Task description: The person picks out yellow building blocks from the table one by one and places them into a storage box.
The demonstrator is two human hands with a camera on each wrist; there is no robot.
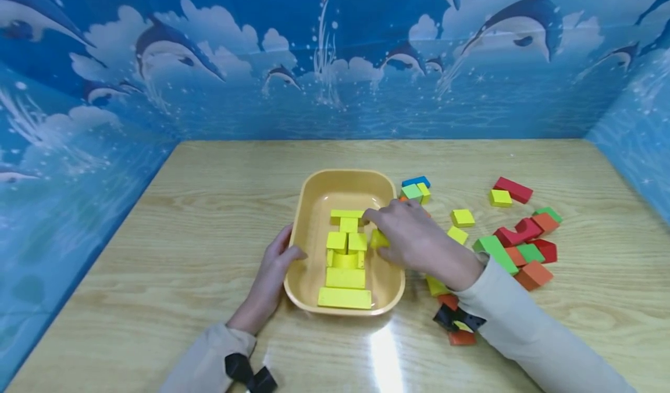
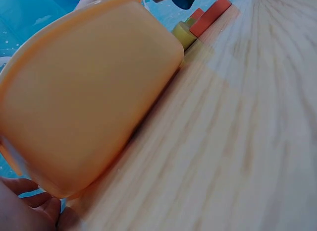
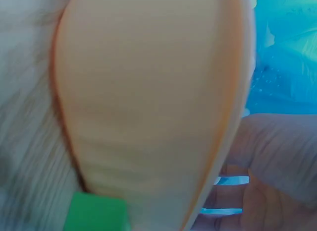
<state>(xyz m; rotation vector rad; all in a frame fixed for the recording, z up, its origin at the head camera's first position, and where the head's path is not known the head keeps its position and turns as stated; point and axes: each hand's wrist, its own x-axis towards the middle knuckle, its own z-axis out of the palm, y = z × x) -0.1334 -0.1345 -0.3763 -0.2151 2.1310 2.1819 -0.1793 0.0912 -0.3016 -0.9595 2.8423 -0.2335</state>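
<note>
Tan tray point(image 1: 312, 218) sits on the table point(image 1: 209, 207), its left rim gripped by the left hand point(image 1: 270, 268); yellow blocks point(image 1: 345, 278) form a column inside; just right, the right hand point(image 1: 414, 239) pinches another yellow block point(image 1: 378, 239); farther right lie mixed-colour blocks point(image 1: 494, 252).

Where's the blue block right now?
In the head view, the blue block is right of the tray, near its far right corner, just beyond a light green block.
</note>
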